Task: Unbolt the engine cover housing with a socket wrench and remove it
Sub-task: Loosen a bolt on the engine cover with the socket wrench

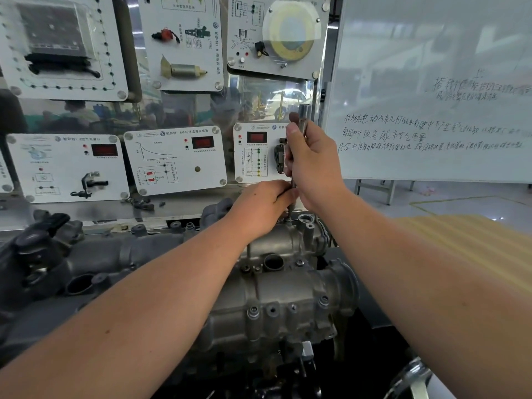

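both hands grip the upright socket wrench, right hand above left hand, atop the engine cover housing.

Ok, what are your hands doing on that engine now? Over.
Right hand grips socket wrench, upright. Left hand pinches its lower shaft over a rear bolt. Cover housing in place. Nothing blocking.

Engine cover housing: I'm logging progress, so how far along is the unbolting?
Done: nothing shows as finished; the engine cover housing sits on the engine.
In hand: the right hand grips the upright socket wrench while the left hand steadies its lower end at a rear bolt.
Left: front bolts remain seated, then lift-off.
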Motion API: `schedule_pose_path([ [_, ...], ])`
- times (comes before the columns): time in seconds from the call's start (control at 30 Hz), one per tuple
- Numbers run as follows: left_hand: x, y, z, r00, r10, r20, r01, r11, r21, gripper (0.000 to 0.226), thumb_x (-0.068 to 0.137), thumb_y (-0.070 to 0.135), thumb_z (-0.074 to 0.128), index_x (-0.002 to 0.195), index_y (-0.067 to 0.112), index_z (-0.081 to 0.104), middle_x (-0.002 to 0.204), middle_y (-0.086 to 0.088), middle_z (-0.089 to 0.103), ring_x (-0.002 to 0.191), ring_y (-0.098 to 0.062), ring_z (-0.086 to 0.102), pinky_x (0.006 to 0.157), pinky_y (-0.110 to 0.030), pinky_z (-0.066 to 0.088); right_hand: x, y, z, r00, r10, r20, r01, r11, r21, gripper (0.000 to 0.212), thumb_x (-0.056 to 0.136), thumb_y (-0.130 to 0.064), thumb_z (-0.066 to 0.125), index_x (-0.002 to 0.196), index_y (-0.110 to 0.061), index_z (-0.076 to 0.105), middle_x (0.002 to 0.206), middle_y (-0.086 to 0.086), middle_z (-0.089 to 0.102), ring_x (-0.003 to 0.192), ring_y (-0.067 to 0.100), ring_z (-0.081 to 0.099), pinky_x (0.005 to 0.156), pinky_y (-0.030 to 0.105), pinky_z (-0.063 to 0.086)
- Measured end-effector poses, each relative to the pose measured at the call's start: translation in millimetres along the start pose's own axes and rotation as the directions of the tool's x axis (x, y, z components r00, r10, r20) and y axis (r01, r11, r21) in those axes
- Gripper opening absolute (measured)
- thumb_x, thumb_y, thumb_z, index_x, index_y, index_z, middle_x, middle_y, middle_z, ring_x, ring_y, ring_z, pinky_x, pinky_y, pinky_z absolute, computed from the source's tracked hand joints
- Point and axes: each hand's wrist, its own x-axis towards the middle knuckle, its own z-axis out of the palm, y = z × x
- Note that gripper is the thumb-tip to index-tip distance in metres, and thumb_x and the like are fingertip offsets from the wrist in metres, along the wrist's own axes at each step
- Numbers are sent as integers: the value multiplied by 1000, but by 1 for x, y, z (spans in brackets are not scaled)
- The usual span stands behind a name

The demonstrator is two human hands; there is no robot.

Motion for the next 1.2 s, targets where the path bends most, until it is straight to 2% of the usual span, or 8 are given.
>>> schedule_pose_path([
  [0.23, 3, -2, 1, 1000, 8, -1, -8, 1000, 30, 33, 106, 34, 49, 84, 15, 65, 74, -1, 67, 65, -11, 60, 56, -30, 36, -1, 0, -2, 999, 40, 17, -42, 991, 129, 28, 104, -24, 50, 84, -4, 50, 59, -4, 48, 50, 10, 44, 51, 32, 38],
  [0.37, 3, -3, 0, 1000, 5, -3, -5, 1000, 24, 33, 105, 34, 50, 84, 14, 65, 74, -4, 68, 61, -10, 58, 54, -29, 34, -1, 0, -4, 997, 45, 59, -54, 986, 157, 33, 103, -24, 51, 103, 9, 50, 62, -2, 48, 54, 11, 43, 52, 29, 38],
  [0.47, 2, -3, 0, 1000, 3, -3, -3, 1000, 26, 32, 105, 35, 52, 85, 14, 66, 75, -2, 70, 57, -2, 55, 52, -23, 34, -1, 0, -8, 992, 22, 121, -42, 985, 170, 20, 102, -25, 51, 95, -10, 62, 62, -3, 48, 56, 12, 41, 54, 31, 37],
  [0.6, 2, -1, 0, 1000, -8, 17, 8, 999, 31, 32, 105, 33, 53, 90, 9, 68, 79, -6, 71, 66, -14, 61, 58, -29, 40, -3, 1, -8, 988, 17, 154, -49, 977, 207, 21, 101, -28, 52, 94, -38, 69, 62, -5, 48, 55, 12, 40, 54, 31, 37],
  [0.8, -2, 5, -5, 998, 7, 60, -6, 1000, -15, 21, 104, 24, 53, 84, 18, 58, 69, 0, 58, 59, -11, 50, 53, -25, 30, -15, 2, -4, 991, -54, 125, 57, 998, -22, 26, 101, -32, 46, 88, -44, 64, 72, -5, 67, 63, 11, 59, 64, 31, 51],
  [0.9, -2, 7, -7, 998, 1, 62, -1, 1000, -4, 11, 100, 17, 52, 95, 17, 62, 81, -2, 67, 72, -17, 61, 60, -30, 45, -27, 9, 0, 991, -133, 27, 135, 960, -245, 15, 103, -25, 47, 96, -30, 60, 79, -12, 65, 71, -1, 60, 67, 15, 45],
  [1.0, -1, 7, -6, 999, -27, 42, 28, 1000, -7, 18, 99, 19, 53, 111, 11, 64, 95, -7, 72, 84, -23, 67, 78, -43, 55, -30, 12, -5, 975, -219, -50, 177, 887, -426, 12, 101, -24, 56, 93, -17, 64, 81, -7, 62, 77, 8, 56, 66, 20, 40],
  [1.2, -2, 2, -2, 999, -16, 43, 17, 1000, -22, 13, 99, 20, 51, 108, 20, 61, 97, -1, 71, 86, -16, 66, 75, -37, 54, -38, 10, -7, 958, -281, -57, 223, 855, -468, 13, 101, -18, 57, 90, -14, 63, 70, -15, 58, 65, -6, 55, 59, 6, 36],
])
